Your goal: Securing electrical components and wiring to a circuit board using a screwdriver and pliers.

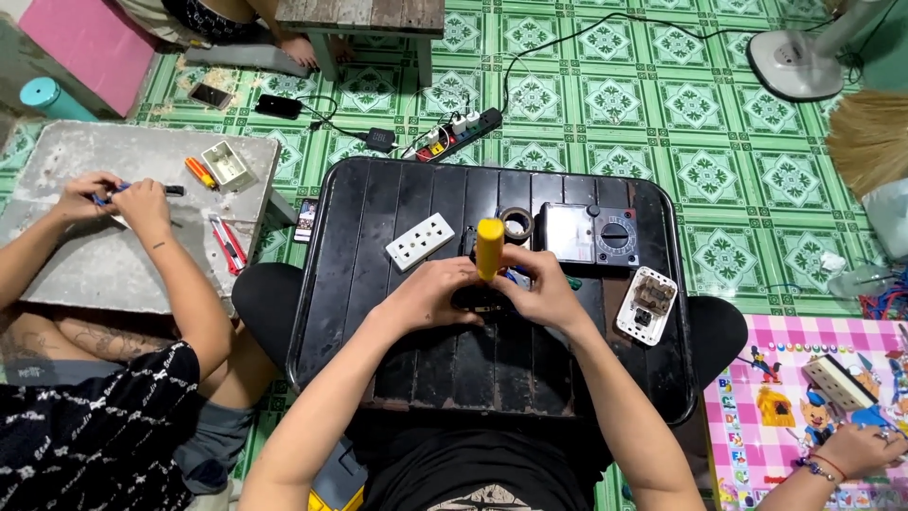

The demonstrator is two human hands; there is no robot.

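Observation:
My left hand (433, 295) and my right hand (537, 289) meet over the middle of a black tray table (359, 284). The right hand grips a screwdriver with a yellow handle (489, 248), held upright, tip down into a small dark part (478, 303) that the left hand steadies on the tray. The part is mostly hidden by my fingers. A white socket plate (420, 240) lies just left of my hands. A black tape roll (515, 224) and a black meter with a dial (591, 235) sit behind them.
An opened white switch box (647, 304) lies right of my hands. A person at left works on a grey slab (113, 189) with cutters and a screwdriver. Another person's hand (846, 449) rests on a pink mat at right. A power strip (459, 128), phones, a fan base (793, 61) stand beyond.

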